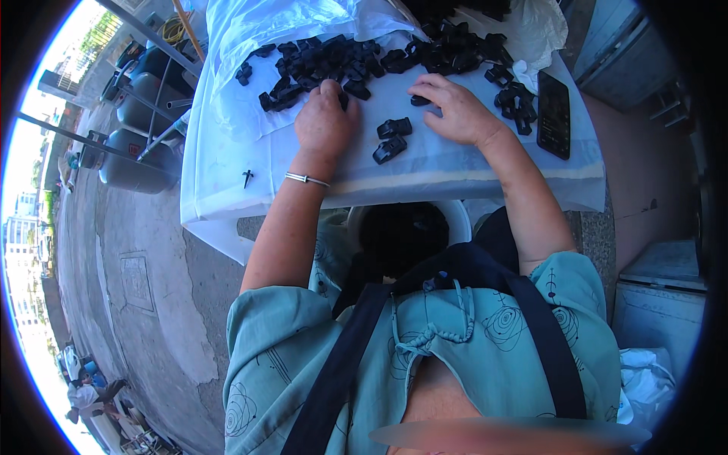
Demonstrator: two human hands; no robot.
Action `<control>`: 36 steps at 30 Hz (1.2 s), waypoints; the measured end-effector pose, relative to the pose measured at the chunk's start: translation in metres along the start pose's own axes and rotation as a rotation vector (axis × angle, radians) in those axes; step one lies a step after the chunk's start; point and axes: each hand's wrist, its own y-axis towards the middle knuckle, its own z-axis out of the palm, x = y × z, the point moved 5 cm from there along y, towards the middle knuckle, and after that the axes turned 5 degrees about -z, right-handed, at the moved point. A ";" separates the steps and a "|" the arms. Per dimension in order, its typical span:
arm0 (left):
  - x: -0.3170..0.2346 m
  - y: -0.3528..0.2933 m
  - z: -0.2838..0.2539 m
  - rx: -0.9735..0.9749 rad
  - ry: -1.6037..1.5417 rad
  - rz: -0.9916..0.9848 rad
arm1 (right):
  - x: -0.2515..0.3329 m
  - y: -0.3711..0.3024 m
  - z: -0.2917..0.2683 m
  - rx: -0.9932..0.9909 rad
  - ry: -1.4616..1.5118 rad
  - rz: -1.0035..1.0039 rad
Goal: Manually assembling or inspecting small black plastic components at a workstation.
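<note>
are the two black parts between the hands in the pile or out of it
Out: bare white sheet shows between the two black parts and the pile.

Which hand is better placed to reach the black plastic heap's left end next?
Likely the left hand: it is at the heap, while the right hand is farther off, touching a separate black part.
</note>
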 end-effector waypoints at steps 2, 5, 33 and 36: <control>0.000 0.002 0.000 -0.008 0.014 -0.009 | -0.008 0.003 0.000 0.061 -0.011 0.039; 0.006 0.000 -0.002 -0.011 -0.002 -0.007 | -0.012 0.008 -0.001 0.158 -0.005 0.146; -0.021 -0.014 0.008 0.320 -0.559 0.322 | 0.041 -0.002 0.016 0.027 -0.032 -0.092; -0.022 -0.011 -0.006 0.290 -0.471 0.408 | 0.041 -0.007 0.021 0.020 -0.100 -0.088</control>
